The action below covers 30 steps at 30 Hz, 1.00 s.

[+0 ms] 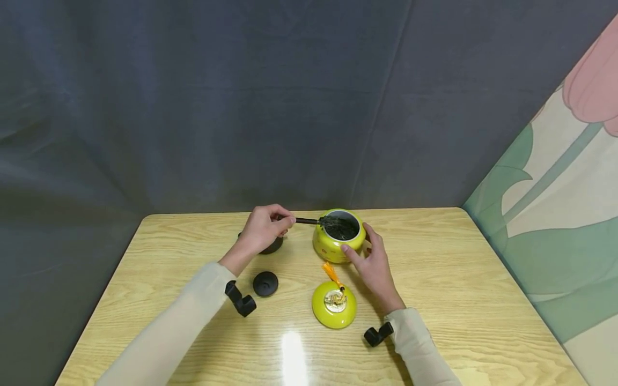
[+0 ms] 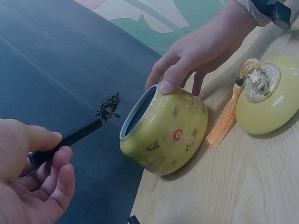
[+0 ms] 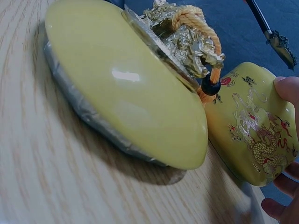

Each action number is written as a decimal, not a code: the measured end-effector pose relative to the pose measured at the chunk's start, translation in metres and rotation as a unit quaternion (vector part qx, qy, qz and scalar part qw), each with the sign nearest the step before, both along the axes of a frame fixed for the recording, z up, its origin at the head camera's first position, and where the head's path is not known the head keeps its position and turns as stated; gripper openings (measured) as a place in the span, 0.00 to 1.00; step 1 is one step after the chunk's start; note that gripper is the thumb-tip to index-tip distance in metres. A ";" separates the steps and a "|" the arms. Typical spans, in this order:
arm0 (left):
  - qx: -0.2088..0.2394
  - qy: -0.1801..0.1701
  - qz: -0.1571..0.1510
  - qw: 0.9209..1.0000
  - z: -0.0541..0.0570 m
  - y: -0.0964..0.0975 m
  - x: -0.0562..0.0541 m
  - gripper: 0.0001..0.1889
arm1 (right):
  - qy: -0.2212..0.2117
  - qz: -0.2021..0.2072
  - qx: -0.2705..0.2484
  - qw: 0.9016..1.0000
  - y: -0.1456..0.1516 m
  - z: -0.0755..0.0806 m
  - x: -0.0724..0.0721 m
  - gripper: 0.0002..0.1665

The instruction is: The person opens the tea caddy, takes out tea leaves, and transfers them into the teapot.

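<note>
My left hand [image 1: 267, 225] pinches the dark handle of a tea scoop [image 2: 79, 134], whose tip carries a clump of dark, dry tea leaves [image 2: 108, 105]. In the head view that tip is over the left rim of a yellow tea jar [image 1: 333, 251] with tea inside. My right hand [image 1: 374, 262] grips the jar's right side, thumb near the rim and fingers round the back. A dragon pattern decorates the jar in the right wrist view. Beneath my left hand is a black pot [image 1: 274, 246], mostly hidden.
A small round black lid [image 1: 265, 284] lies in front of the pot. The yellow jar lid [image 1: 333, 316], with a gold knob and orange tassel [image 1: 331, 272], rests on the wooden table [image 1: 434, 279] before the jar. A dark curtain [image 1: 299, 107] hangs behind.
</note>
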State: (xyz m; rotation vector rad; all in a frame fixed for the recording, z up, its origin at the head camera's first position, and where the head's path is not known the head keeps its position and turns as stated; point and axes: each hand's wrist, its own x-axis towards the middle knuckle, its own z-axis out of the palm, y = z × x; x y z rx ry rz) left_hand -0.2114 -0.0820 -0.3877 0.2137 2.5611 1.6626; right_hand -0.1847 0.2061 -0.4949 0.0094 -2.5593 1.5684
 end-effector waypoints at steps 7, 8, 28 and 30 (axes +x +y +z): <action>-0.004 -0.001 0.010 1.000 0.002 -0.012 0.002 0.08 | 0.000 0.001 0.002 1.000 0.001 -0.003 0.001 0.54; -0.006 -0.003 0.013 1.000 0.002 -0.014 0.003 0.08 | 0.001 0.001 0.002 1.000 0.001 -0.003 0.001 0.54; -0.030 -0.023 0.065 0.997 -0.009 -0.064 0.009 0.12 | 0.004 0.002 0.000 1.000 0.003 -0.003 -0.001 0.54; -0.036 -0.026 0.068 0.997 -0.010 -0.069 0.009 0.13 | 0.003 0.003 0.000 1.000 0.003 -0.003 -0.001 0.54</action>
